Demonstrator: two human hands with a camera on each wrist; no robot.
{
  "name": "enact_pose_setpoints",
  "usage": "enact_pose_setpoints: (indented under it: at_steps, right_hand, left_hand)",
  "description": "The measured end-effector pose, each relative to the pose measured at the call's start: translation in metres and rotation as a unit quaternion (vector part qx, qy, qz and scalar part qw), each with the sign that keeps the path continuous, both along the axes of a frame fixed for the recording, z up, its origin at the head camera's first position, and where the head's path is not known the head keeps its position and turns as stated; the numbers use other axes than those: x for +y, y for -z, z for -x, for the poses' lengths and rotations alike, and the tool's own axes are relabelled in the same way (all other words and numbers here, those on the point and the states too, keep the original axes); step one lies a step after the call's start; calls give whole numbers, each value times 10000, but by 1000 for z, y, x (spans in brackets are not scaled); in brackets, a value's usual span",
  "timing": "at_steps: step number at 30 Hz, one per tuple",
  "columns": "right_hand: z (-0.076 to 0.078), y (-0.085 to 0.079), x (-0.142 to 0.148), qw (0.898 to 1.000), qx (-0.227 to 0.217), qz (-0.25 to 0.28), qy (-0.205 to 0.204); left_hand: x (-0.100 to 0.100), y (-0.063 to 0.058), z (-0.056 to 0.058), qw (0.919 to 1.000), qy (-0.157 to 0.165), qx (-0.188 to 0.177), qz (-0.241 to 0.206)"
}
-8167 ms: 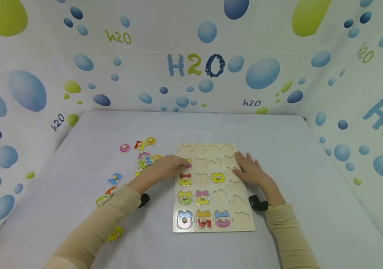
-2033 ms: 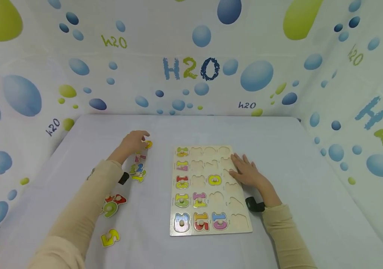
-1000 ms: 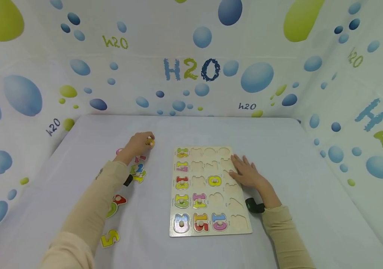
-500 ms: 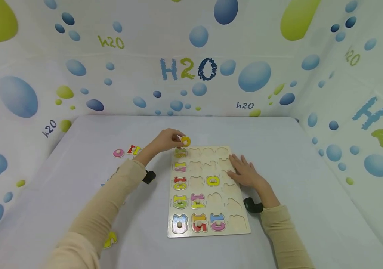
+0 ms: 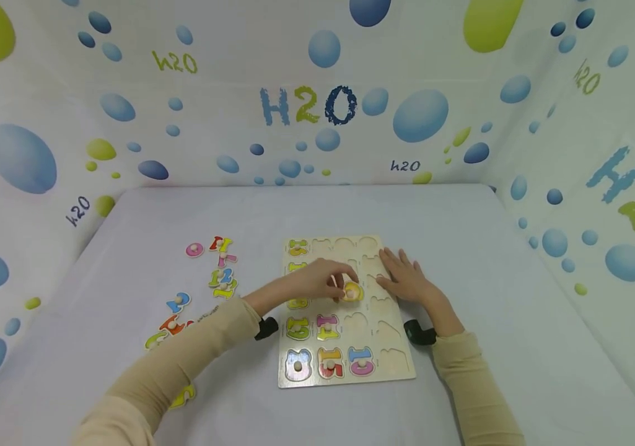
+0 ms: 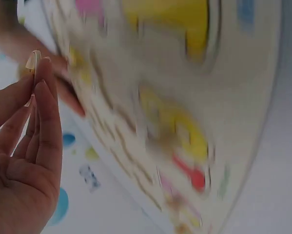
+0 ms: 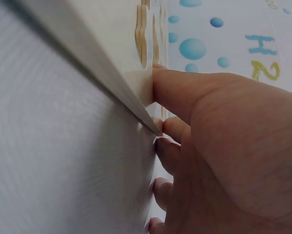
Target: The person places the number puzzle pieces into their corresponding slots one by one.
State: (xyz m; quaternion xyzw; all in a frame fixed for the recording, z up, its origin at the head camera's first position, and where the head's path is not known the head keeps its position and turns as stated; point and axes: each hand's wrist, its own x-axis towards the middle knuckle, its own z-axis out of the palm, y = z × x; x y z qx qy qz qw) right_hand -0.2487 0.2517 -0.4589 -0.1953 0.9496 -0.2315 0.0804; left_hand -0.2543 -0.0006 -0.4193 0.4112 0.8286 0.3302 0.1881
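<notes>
My left hand (image 5: 319,279) pinches a small yellow-orange round number puzzle piece (image 5: 353,292) between thumb and fingers. It hovers over the middle of the wooden number board (image 5: 401,371), in front of a seated yellow number. In the left wrist view the held piece (image 6: 34,63) shows nearly edge-on, so its digit cannot be read. My right hand (image 5: 412,284) rests with straight, spread fingers on the board's right edge; in the right wrist view the thumb (image 7: 177,90) touches the board's top. Several knobbed numbers sit in the board's left columns and front row, some hidden behind my left hand.
Loose number pieces lie left of the board: a pink zero (image 5: 194,249), an overlapping group with a blue 2 (image 5: 226,274), and a blue piece (image 5: 178,303) nearer me. A yellow piece (image 5: 183,395) is partly under the left sleeve. Patterned cloth walls surround the white table.
My left hand picked up the yellow-orange piece from the far left group and carried it right and nearer me, over the board. The right hand stayed at the board's edge.
</notes>
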Motion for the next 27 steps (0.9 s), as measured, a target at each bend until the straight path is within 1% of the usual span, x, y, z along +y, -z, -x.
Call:
enact_pose_setpoints:
  at_steps: [2,4,6,9,11,13,15,18,21,24,27]
  right_hand:
    - [0,-1,-1,10000,-7,1,-1]
    - [0,-2,-1,10000,-37,-27,6]
    - [1,-1,-1,10000,-44,-61,7]
    - [1,0,0,10000,-18,-91,15]
    - [1,1,0,9999,-6,-104,20]
    - [2,2,0,9999,-1,-102,25]
    - [2,1,0,9999,-4,-99,30]
    - [2,1,0,10000,14,-62,23]
    - [2,1,0,10000,24,-45,16]
    - [2,0,-1,10000,15,-34,23]
    - [1,0,-1,10000,3,-44,31]
  left_hand:
    - [7,6,-10,9996,208,78,177]
    - [12,11,-18,9989,295,143,339]
    - [14,16,-22,9985,334,192,396]
    - [17,20,-27,9973,341,336,553]
    - [18,19,-31,9954,345,553,697]
    - [20,18,-35,9914,339,880,909]
    - [21,17,-40,9852,365,1290,1069]
    - [22,17,-44,9716,454,1911,1317]
    - [22,18,-48,9601,491,2260,1574]
    - [22,18,-51,9490,497,2481,1882]
    - [22,16,-55,9343,562,2764,2181]
